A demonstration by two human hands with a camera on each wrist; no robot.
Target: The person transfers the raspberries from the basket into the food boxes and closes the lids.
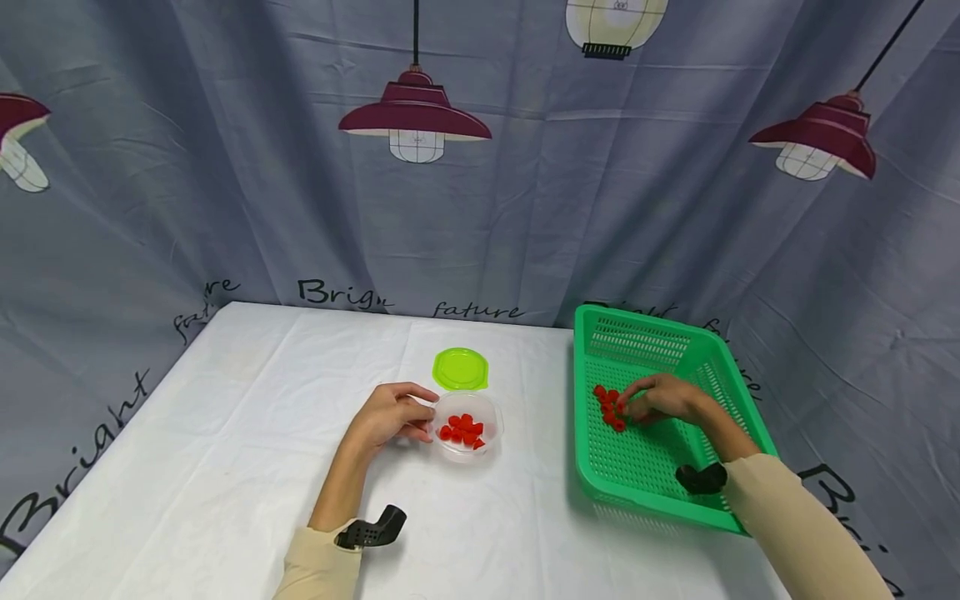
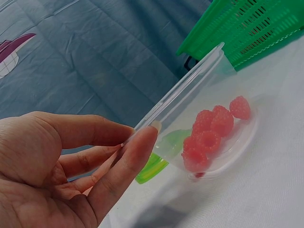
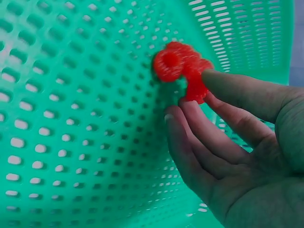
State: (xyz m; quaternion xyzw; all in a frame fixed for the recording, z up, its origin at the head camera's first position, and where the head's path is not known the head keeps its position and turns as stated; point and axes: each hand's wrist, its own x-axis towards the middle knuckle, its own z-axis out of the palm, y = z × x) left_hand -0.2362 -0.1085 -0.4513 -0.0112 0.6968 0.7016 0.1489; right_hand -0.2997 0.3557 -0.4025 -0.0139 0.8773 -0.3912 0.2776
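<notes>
At the middle of the table in the head view stands a clear plastic tub [image 1: 489, 410] with several red raspberries [image 2: 209, 140] in it. My left hand [image 1: 392, 414] grips the tub's rim from the left, thumb and fingers at its edge. To the right, my right hand [image 1: 662, 397] reaches down into a green perforated basket [image 1: 581, 417]. Its thumb and fingertips pinch a raspberry [image 3: 196, 88], seen in the right wrist view. Several more raspberries [image 1: 607, 408] lie together on the basket floor beside these fingers.
A bright green lid [image 1: 461, 369] lies flat just behind the tub. White cloth [image 1: 247, 433] covers the table. Behind it hangs a grey-blue curtain [image 1: 525, 208] printed with lamps and lettering.
</notes>
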